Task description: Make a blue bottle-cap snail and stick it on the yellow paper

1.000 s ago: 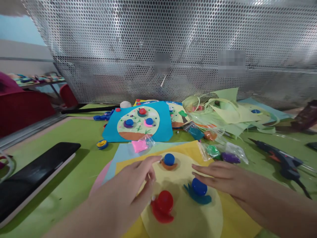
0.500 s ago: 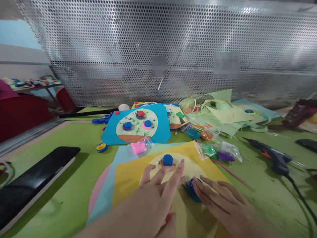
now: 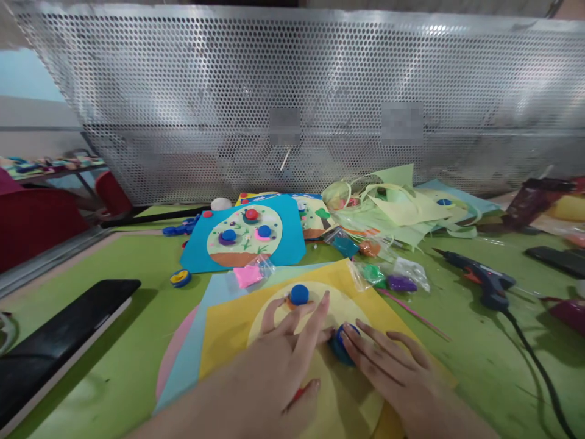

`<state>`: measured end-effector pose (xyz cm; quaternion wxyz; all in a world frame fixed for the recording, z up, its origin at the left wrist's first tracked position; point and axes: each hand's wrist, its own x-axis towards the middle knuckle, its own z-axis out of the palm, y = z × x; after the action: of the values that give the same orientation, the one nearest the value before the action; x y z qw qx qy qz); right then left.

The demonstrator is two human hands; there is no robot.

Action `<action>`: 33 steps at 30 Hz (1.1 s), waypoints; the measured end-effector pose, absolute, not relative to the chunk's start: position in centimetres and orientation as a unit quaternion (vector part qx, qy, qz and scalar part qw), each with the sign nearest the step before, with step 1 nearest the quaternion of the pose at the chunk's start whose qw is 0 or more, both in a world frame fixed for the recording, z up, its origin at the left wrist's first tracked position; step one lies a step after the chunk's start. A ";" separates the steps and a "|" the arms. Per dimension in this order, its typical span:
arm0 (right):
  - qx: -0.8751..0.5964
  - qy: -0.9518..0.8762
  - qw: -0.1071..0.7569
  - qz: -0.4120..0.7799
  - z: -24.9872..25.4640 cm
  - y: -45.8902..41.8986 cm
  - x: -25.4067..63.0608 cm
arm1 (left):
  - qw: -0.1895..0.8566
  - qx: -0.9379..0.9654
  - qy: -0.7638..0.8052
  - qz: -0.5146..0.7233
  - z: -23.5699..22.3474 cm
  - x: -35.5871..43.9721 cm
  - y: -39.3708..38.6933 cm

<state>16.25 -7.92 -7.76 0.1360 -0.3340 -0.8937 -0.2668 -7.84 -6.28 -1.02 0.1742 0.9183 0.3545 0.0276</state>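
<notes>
A pale yellow paper circle (image 3: 340,402) lies on a yellow sheet (image 3: 219,329). On its upper part sits a blue bottle cap (image 3: 300,295) with a bit of orange-brown clay beside it. My left hand (image 3: 278,372) rests over the circle with its fingers spread. One of its fingertips reaches the left side of a second blue cap (image 3: 340,341), set in dark teal clay. My right hand (image 3: 393,366) has its fingers stretched out, their tips against that cap's right side. A small red piece (image 3: 298,395) shows partly beneath my left hand.
A blue card with clay-and-cap snails (image 3: 292,238) lies behind. Clay packets include pink (image 3: 247,276), green (image 3: 373,274) and purple (image 3: 401,283). A glue gun (image 3: 479,277) with its cable lies right, a black phone (image 3: 64,347) left. Paper scraps (image 3: 397,207) lie before the perforated metal panel (image 3: 228,91).
The camera view has shifted slightly, so the scene sits a little further left. My left fingertip is now closer against the teal-clay cap. My right fingers still touch it.
</notes>
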 end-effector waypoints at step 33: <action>-0.410 -0.871 0.128 -0.237 -6.1 -10.0 16.1 | 0.175 0.913 0.364 0.065 -0.7 -8.6 -7.1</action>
<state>16.10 -10.05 -6.09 0.1283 -0.4101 -0.8712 -0.2374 -8.56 -7.15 -0.72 0.1749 0.9125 0.3641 0.0647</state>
